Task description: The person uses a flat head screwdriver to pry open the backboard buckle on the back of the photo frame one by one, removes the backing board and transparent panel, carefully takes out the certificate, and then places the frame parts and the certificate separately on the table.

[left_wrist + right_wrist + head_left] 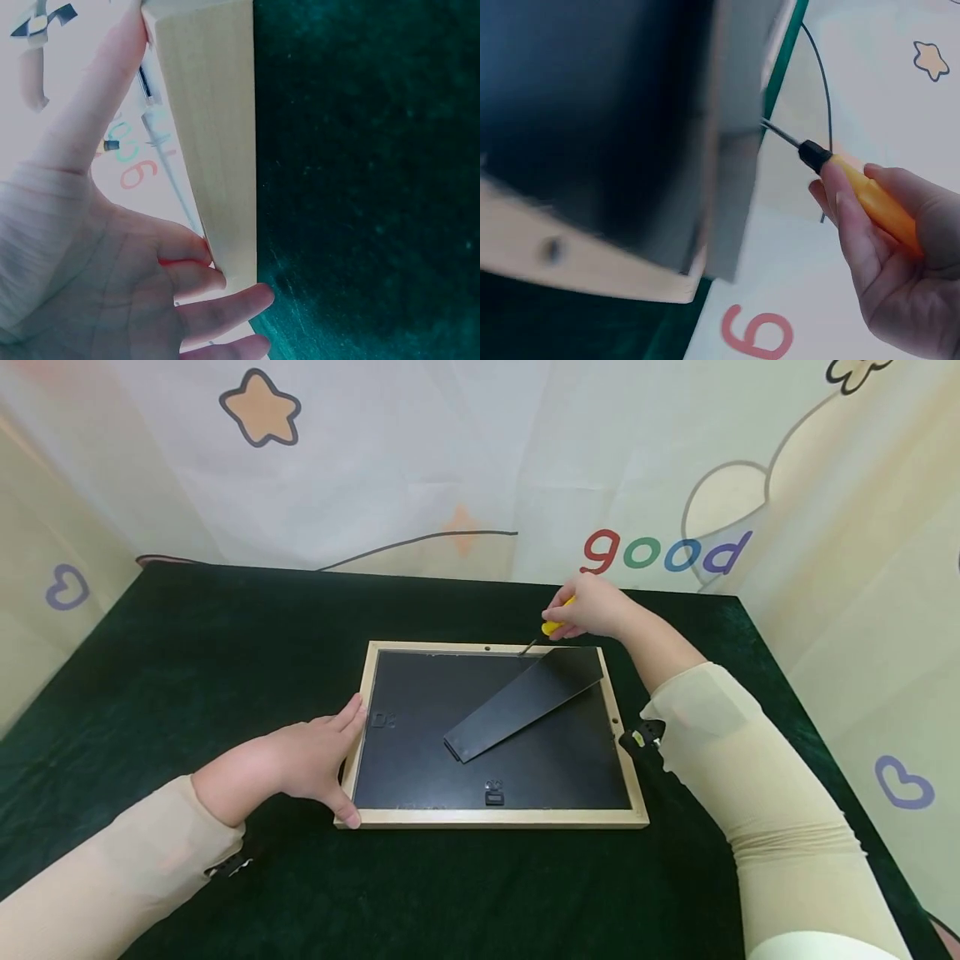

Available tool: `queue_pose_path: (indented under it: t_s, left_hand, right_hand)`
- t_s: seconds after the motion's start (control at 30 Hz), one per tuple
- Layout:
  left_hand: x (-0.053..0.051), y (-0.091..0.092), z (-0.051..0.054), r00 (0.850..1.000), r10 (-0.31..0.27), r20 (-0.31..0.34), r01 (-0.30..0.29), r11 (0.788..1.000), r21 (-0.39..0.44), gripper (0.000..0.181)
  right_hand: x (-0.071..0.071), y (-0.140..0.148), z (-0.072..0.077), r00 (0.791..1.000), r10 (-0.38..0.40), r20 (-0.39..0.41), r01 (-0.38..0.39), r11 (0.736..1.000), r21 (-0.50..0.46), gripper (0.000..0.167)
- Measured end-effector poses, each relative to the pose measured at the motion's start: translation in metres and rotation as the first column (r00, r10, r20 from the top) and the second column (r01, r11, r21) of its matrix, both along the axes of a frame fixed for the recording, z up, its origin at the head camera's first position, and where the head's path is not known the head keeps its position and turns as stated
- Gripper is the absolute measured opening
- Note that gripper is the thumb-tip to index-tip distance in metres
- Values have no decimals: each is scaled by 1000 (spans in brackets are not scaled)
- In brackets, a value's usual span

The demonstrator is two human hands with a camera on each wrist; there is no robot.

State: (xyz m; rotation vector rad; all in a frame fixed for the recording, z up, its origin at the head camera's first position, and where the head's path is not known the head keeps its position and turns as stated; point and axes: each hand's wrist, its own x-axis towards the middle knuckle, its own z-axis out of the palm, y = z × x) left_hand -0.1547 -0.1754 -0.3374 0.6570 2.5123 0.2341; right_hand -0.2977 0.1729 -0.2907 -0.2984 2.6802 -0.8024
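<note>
Left hand [315,760] lies spread along the left edge of the frame [491,818], likely stiff, light wood, held best there; right hand [592,607] grips a yellow-handled tool [871,196], tip contact unclear.

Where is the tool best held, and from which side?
Best, I'd judge, by its yellow handle, coming from the right and above, as the right hand does. The handle is thick and angles up and rightward, clear of the frame, while the thin shaft slants down toward the frame's far edge.
</note>
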Motion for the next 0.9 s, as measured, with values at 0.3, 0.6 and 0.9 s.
queue_pose_path:
  t_s: [0.3,0.6,0.9]
  left_hand:
    - [-1,1,-2,1000,-1,-1,1,1000,0,140]
    - [0,1,-2,1000,6,-10,-6,1000,14,140]
    - [2,2,-4,1000,20,-4,-20,1000,22,140]
  right_hand:
    - [35,22,-22,986,88,-143,-56,975,213,24]
    - [62,14,-25,954,200,-226,-75,882,464,25]
    - [82,24,-27,958,183,-220,-68,892,447,22]
